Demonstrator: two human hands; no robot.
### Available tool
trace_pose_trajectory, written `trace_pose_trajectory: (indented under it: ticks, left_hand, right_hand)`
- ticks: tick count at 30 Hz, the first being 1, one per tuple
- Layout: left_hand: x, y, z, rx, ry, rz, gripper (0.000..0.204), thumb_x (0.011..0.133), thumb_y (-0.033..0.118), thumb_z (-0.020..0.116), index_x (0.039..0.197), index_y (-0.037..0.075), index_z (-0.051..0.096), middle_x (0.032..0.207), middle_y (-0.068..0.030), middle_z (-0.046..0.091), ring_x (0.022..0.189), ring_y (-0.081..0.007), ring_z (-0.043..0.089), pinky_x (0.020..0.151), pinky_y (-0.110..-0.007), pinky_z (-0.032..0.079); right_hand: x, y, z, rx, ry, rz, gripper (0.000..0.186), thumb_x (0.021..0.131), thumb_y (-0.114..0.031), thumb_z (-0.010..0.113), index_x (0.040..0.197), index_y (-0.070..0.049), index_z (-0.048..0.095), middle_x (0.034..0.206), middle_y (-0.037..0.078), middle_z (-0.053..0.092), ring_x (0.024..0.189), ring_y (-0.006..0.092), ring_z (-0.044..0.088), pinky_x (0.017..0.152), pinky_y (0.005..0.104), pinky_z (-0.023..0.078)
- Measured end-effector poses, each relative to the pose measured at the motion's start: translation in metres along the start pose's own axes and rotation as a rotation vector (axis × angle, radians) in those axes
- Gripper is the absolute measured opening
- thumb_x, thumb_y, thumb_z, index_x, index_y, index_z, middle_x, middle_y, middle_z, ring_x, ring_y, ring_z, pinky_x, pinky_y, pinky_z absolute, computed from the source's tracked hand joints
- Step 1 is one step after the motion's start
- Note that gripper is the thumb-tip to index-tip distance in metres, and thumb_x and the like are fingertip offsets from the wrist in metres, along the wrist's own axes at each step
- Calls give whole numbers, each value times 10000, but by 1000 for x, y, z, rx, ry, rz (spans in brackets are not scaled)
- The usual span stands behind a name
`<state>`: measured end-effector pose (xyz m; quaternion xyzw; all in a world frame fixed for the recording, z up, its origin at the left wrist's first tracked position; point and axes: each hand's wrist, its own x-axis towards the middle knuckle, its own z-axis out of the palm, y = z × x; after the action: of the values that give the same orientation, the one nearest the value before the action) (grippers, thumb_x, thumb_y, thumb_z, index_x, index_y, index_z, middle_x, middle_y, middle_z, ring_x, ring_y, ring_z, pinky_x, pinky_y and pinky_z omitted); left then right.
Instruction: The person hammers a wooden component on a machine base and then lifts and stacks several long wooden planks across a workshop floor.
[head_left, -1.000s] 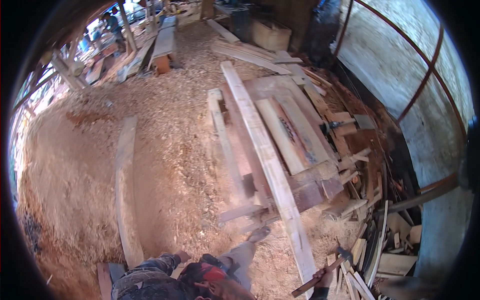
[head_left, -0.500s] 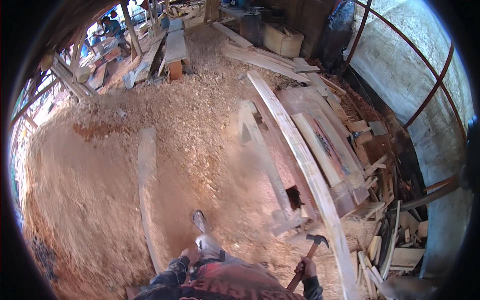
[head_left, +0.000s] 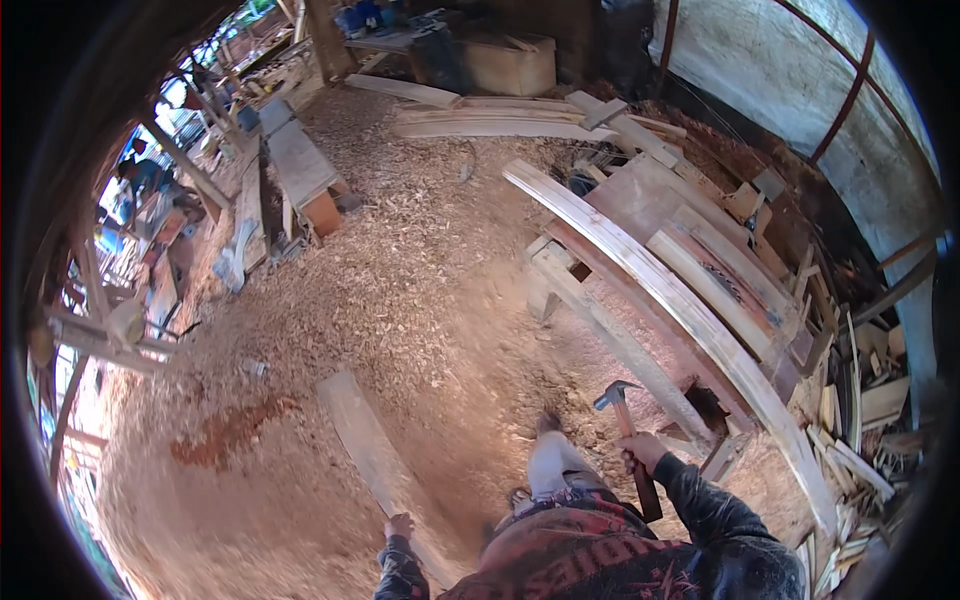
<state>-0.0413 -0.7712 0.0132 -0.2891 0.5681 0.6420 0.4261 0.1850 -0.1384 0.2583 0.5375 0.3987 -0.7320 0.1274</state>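
My right hand (head_left: 645, 455) is closed round the wooden handle of a claw hammer (head_left: 620, 408), its metal head raised at the upper end. Beyond the hammer stands a low wooden workbench, with a long pale timber (head_left: 655, 305) laid lengthwise over it. My left hand (head_left: 399, 525) hangs low at my left side with its fingers loosely apart and nothing visible in them. In the picture it overlaps the edge of a flat plank (head_left: 365, 430) on the ground; whether it touches the plank I cannot tell.
Wood shavings (head_left: 400, 310) cover the ground. Boards (head_left: 490, 122) lie at the back before a wooden box (head_left: 510, 65). A narrow bench (head_left: 300, 165) stands at the far left. Scrap wood (head_left: 850, 450) is heaped along the right, beside a pale sheet wall (head_left: 765, 75). A person (head_left: 150, 172) is far left.
My view has turned to the right, and my steps have brought the workbench closer. The hammer has come up in my right hand. My left hand has swung outward from my body.
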Motion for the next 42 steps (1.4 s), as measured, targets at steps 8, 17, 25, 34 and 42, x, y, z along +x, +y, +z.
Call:
trace_pose_trajectory:
  ticks: [8, 17, 25, 34, 42]
  left_hand:
    - [194, 134, 137, 2017, -129, 608, 473, 824, 369, 542, 1243, 150, 542, 1148, -107, 604, 1039, -247, 580, 835, -398, 484]
    - [328, 500, 206, 1551, -137, 456, 247, 884, 211, 493, 1099, 110, 559, 953, -98, 613, 856, -212, 615, 687, -377, 521]
    - [526, 807, 329, 1923, -310, 204, 246, 863, 303, 519, 978, 110, 620, 940, -117, 645, 905, -264, 631, 706, -434, 517]
    - [778, 1217, 742, 2380, -280, 757, 249, 858, 281, 524, 918, 104, 688, 904, -125, 683, 839, -295, 650, 723, -405, 516]
    - [791, 1179, 1169, 2338, -545, 867, 310, 796, 323, 656, 935, 46, 680, 865, -174, 687, 844, -319, 664, 737, -406, 512]
  right_hand:
    - [192, -186, 115, 42, 44, 7, 199, 838, -163, 629, 724, -44, 516, 601, 59, 524, 450, 187, 513, 430, 354, 454]
    - [326, -528, 240, 178, -162, -41, 160, 872, -180, 592, 841, -75, 476, 579, 23, 470, 430, 142, 442, 404, 306, 397]
    - [481, -708, 281, 529, 44, -51, 177, 878, -207, 550, 942, -96, 428, 623, 15, 473, 450, 112, 423, 404, 295, 406]
    - [541, -846, 303, 1410, 65, -222, 142, 916, -240, 553, 980, -120, 515, 614, 1, 471, 454, 109, 437, 420, 285, 430]
    - [633, -892, 268, 1678, 233, -198, 315, 954, -416, 477, 975, -102, 478, 617, 4, 425, 468, 111, 397, 437, 266, 404]
